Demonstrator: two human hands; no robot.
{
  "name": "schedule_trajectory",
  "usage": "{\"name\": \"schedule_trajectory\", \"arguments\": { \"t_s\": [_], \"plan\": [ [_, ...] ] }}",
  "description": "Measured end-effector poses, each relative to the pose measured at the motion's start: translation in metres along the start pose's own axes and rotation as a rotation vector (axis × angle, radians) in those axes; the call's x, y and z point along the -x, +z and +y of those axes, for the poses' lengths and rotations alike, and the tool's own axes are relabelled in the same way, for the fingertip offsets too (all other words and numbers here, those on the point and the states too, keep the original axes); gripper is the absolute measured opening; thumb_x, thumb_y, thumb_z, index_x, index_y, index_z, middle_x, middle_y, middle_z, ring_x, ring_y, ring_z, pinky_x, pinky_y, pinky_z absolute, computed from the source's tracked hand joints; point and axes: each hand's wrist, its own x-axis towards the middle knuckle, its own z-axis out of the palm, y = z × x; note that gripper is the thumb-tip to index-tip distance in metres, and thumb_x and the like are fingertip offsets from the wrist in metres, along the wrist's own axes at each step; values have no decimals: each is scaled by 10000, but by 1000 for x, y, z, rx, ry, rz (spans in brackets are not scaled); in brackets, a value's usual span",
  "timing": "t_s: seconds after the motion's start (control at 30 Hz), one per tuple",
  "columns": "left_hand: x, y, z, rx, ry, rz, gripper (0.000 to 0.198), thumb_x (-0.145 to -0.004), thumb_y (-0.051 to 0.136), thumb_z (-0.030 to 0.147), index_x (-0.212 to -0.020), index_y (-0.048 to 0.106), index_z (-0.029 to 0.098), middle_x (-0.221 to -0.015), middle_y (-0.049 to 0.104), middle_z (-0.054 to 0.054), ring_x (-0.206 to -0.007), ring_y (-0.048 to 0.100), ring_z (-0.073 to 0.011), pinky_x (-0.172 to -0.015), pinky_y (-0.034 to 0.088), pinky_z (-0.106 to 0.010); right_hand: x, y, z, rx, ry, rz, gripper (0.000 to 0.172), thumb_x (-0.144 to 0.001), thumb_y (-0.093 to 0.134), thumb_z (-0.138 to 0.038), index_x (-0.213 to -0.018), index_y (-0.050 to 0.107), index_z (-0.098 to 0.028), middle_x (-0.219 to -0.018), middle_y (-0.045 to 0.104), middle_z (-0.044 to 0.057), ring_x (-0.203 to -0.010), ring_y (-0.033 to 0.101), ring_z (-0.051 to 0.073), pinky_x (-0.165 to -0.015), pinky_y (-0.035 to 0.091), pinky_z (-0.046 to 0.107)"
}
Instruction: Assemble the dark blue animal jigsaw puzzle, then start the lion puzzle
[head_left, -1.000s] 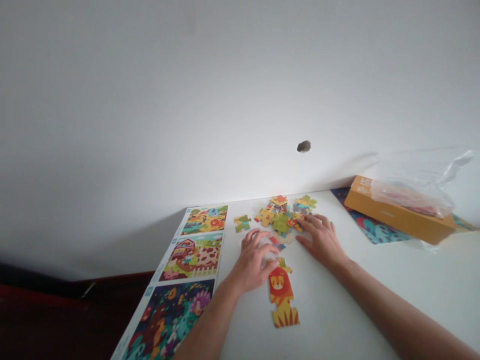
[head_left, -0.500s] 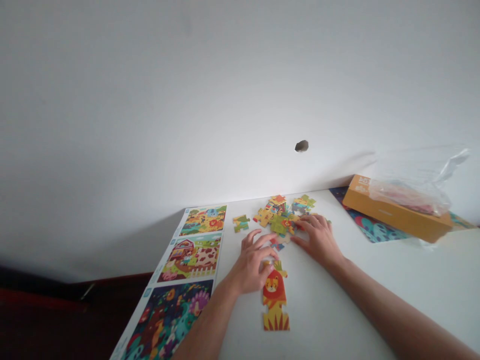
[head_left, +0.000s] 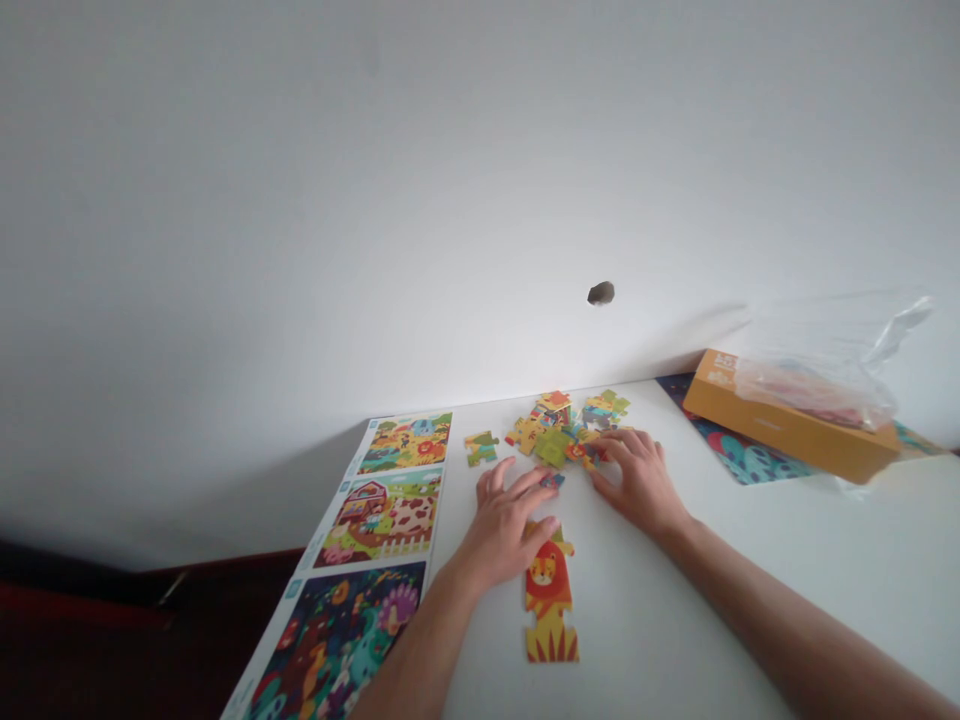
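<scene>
Joined puzzle pieces showing a lion (head_left: pixel 550 600) lie flat on the white table, below my left hand (head_left: pixel 510 520). That hand rests with its fingers spread, the fingertips by a small blue and red puzzle piece (head_left: pixel 553 481) at the near edge of the pile. My right hand (head_left: pixel 637 478) is at the pile's right side, its fingers bent over a puzzle piece with orange and blue on it (head_left: pixel 589 456); whether it grips or only touches this is unclear. A green puzzle piece (head_left: pixel 553 449) lies in the pile between both hands.
A lone green and yellow piece (head_left: pixel 481 448) lies left of the pile. Picture sheets (head_left: pixel 381 517) line the table's left side. An orange box (head_left: pixel 787 425) with a clear plastic bag (head_left: pixel 832 390) on it sits at the right, on a dark printed sheet (head_left: pixel 731 445). Behind stands a white wall (head_left: pixel 480 220) with a hole.
Pieces in the pile's near part have shifted; the green one moved slightly left. My left hand's fingers have straightened and lowered. The right hand has stayed nearly in place.
</scene>
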Motion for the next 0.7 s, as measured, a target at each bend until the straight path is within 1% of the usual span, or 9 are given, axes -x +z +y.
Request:
{"name": "schedule_trajectory", "arguments": {
  "t_s": [0.07,0.13,0.23,0.33,0.43,0.53,0.7],
  "plan": [
    [0,4,-3,-24,-26,38,371,-921,546,296,-1287,597,333,-1456,513,30,-1409,260,-349,-1141,216,-600,1,-2,0,-28,-22,2,295,-843,639,-311,-1135,652,-269,-1182,615,78,-1139,481,293,-922,395,433],
    [0,6,-5,-23,-39,81,387,-910,522,213,-1275,608,311,-1441,520,16,-1390,284,-331,-1143,236,-581,3,-6,-1,-59,-58,2,302,-828,646,-307,-1127,645,-259,-1174,614,83,-1124,485,297,-928,392,447],
    [1,2,-5,32,8,115,366,-845,567,159,-1185,653,264,-1433,513,-6,-1380,287,-311,-1155,258,-529,5,-14,-5,-119,-130,-44,318,-811,654,-311,-1123,635,-251,-1161,605,87,-1108,490,298,-927,397,454],
    [4,-5,-2,88,84,85,304,-767,654,178,-1055,696,267,-1459,469,2,-1388,262,-321,-1168,243,-514,6,-19,-10,-172,-203,-132,330,-791,661,-321,-1112,633,-252,-1143,598,87,-1076,502,292,-911,407,452],
    [5,-8,1,97,98,36,274,-719,703,198,-978,714,284,-1479,426,7,-1394,244,-342,-1169,224,-529,7,-20,-13,-163,-230,-191,311,-763,669,-308,-1068,646,-251,-1140,592,88,-1060,503,294,-920,397,470],
    [4,-8,2,91,83,8,283,-707,709,202,-977,705,289,-1471,423,-1,-1398,237,-353,-1165,214,-544,7,-18,-12,-128,-223,-228,308,-744,668,-294,-1048,653,-250,-1132,592,91,-1062,494,300,-932,385,482],
    [5,-8,1,72,69,16,385,-699,614,87,-1032,670,273,-1471,428,-17,-1409,238,-334,-1172,214,-534,6,-20,-11,-128,-211,-259,394,-721,670,-293,-1108,622,-240,-1134,595,95,-1073,482,308,-927,379,480]
  ]
}}
